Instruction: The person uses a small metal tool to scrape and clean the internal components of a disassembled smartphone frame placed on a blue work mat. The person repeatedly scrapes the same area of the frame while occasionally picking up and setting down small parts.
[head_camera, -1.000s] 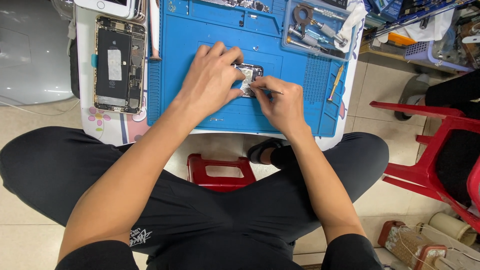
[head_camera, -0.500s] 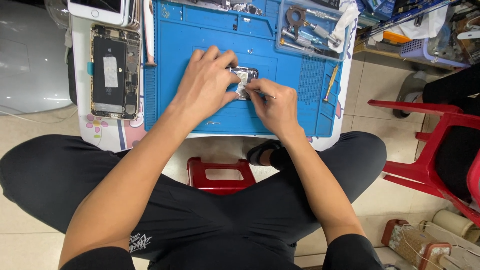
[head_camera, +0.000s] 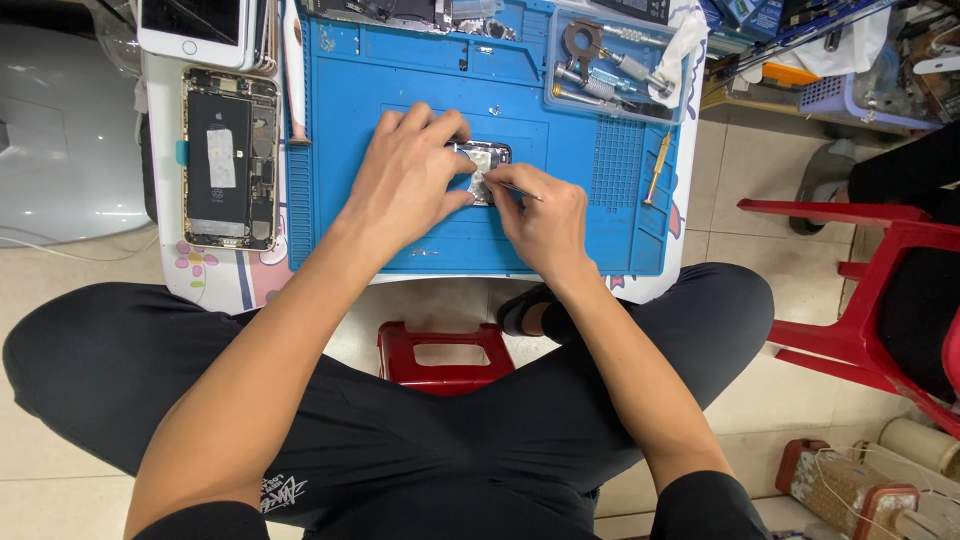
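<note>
Farthest left on the white desk (head_camera: 215, 275) lies an opened phone (head_camera: 230, 160), back up, its long axis running away from the person, with a second white phone (head_camera: 195, 25) above it at the frame's top edge. Next comes the blue work mat (head_camera: 350, 150), which covers most of the desk. On its middle the left hand (head_camera: 405, 180) lies palm down, its fingers (head_camera: 430, 120) spread and curled over a small metal-shielded part (head_camera: 482, 165); the thumb presses at the part's near edge, so the hand pins it flat to the mat instead of lifting it. Only the right end of the part shows past the knuckles, and whether its long axis runs across the mat or away from the person cannot be told. Just right of it, touching or nearly so, the right hand (head_camera: 545, 220) is closed in a pinch on a thin metal tool (head_camera: 520, 190), whose shaft points out to the right while its working tip goes leftward onto the part. The part thus sits between the two hands, under the left one and just left of the right fingertips, so both are equally close to it. Farther right on the mat a brass-handled screwdriver (head_camera: 655, 165) lies well apart, and above it a clear tray (head_camera: 610, 55) holds assorted tools. Beyond the desk edge stands a red plastic stool (head_camera: 860, 280) on the tiled floor.
</note>
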